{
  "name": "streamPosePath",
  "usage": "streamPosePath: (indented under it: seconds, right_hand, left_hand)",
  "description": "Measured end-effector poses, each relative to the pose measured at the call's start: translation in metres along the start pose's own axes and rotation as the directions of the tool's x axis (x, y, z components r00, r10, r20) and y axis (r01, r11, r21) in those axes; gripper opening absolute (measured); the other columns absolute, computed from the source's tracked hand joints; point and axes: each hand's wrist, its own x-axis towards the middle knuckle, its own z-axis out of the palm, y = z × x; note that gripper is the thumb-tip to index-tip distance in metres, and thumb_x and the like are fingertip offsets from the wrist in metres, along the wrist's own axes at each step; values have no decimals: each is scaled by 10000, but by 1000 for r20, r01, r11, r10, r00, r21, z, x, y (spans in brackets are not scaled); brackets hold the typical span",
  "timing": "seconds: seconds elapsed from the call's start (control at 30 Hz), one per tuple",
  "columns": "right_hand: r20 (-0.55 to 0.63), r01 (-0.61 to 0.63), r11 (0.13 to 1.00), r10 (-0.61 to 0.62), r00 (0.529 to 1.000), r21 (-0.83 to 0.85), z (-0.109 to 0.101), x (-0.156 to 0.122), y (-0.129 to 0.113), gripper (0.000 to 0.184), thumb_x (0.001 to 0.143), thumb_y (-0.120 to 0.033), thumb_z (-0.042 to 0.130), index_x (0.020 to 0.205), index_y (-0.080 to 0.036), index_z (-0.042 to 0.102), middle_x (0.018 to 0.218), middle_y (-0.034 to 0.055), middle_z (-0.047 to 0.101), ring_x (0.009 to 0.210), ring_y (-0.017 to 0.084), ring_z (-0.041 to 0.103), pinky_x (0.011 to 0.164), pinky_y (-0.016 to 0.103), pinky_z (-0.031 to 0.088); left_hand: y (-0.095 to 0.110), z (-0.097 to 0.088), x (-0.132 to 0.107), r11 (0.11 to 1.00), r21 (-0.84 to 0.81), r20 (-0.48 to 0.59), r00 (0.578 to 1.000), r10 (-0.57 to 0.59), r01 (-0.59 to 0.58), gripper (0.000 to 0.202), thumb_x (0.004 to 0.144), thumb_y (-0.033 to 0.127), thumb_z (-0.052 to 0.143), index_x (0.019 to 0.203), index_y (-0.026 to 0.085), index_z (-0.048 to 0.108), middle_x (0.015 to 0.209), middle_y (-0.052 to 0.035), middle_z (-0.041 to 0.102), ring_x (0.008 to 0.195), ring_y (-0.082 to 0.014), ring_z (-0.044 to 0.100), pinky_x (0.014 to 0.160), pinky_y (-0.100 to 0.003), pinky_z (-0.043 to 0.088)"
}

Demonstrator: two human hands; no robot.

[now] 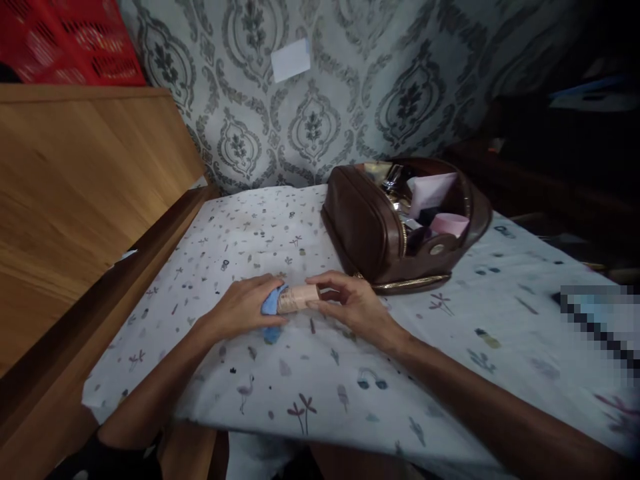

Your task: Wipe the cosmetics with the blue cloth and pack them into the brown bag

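Pinching the beige tube (299,298) between the thumb and fingertips of my right hand (353,307), I have it lying on its side, low over the printed sheet (450,373) and a little in front of the brown pouch (367,233). I cannot tell whether it rests on the sheet or hangs just above it. My left hand (244,308) is closed around a blue cloth (271,305), which is bunched against the tube's left end, so that end is mostly hidden and I cannot make out a cap or nozzle. The tube looks small and light, something two fingers can carry. Its surface looks smooth, so I judge it could turn or slide in a loose pinch, more so if anything greasy is on it. I cannot tell from here whether the body is rigid or squeezable, so a grip across the middle of the barrel, firm but not crushing, seems the safest hold, with my fingers clear of the covered end. The cloth is soft and limp and gives grip rather than support. It takes whatever shape my fingers press into it. The pouch stands unzipped behind my hands with pink and pale items showing inside, close to my right hand but not touching it.
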Motion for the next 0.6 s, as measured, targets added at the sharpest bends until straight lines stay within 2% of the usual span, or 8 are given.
streamPosePath:
  seconds: [0.1, 0.2, 0.27, 0.37, 0.43, 0.5, 0.6]
  right_hand:
    - [6, -14, 999, 14, 1000, -36, -1, 1, 3, 447, 722, -425, 774, 1094, -204, 661, 1001, 62, 690, 951, 208, 657, 815, 350, 556]
    - [-2, -58, 982, 58, 998, -178, -3, 1, 4, 434, 782, -512, 701, 1076, -197, 640, 849, 32, 670, 747, 169, 631, 650, 289, 513]
    - [0, -88, 956, 91, 996, -279, -5, 2, 1, 397, 839, -567, 619, 957, -189, 644, 717, 3, 626, 600, 139, 567, 556, 261, 445]
    - [73, -89, 934, 121, 990, -347, -6, 1, -6, 436, 868, -611, 561, 753, -192, 600, 574, -20, 560, 514, 119, 493, 494, 241, 355]
    - [115, -83, 939, 128, 985, -334, -7, 1, -9, 446, 866, -606, 572, 699, -192, 574, 550, -24, 543, 509, 113, 475, 483, 236, 331]
    - [122, -88, 951, 129, 984, -295, -7, 0, -9, 409, 872, -570, 582, 725, -188, 587, 576, -22, 545, 532, 114, 483, 491, 235, 342]
    - [110, -38, 969, 67, 992, -246, -8, -2, -8, 274, 838, -459, 654, 903, -193, 645, 710, -6, 607, 637, 134, 546, 548, 243, 415]
  left_hand:
    - [-1, 17, -6, 982, 186, -149, 988, 32, -3, 319, 826, 390, 675, 1079, 214, 593, 958, -40, 689, 820, -217, 657, 592, -284, 446]
    - [3, 32, -7, 942, 333, -288, 947, 144, -42, 244, 851, 346, 629, 1037, 191, 605, 889, -58, 680, 755, -211, 644, 575, -296, 454]
    - [4, 36, -7, 923, 379, -353, 913, 206, -62, 227, 867, 338, 609, 1029, 179, 608, 872, -66, 677, 726, -204, 636, 577, -301, 462]
    - [4, 35, -9, 916, 395, -398, 885, 240, -71, 218, 887, 340, 585, 1029, 176, 607, 861, -71, 676, 718, -198, 631, 589, -303, 474]
    - [3, 34, -10, 918, 390, -405, 882, 241, -71, 210, 889, 336, 581, 1025, 177, 608, 854, -72, 673, 714, -197, 629, 588, -302, 476]
    - [3, 33, -11, 920, 386, -409, 881, 238, -69, 215, 886, 343, 586, 1018, 176, 612, 848, -71, 673, 700, -193, 627, 574, -300, 473]
    - [1, 34, -11, 928, 366, -423, 876, 232, -68, 244, 881, 365, 597, 1018, 165, 618, 843, -71, 676, 681, -187, 627, 552, -296, 466]
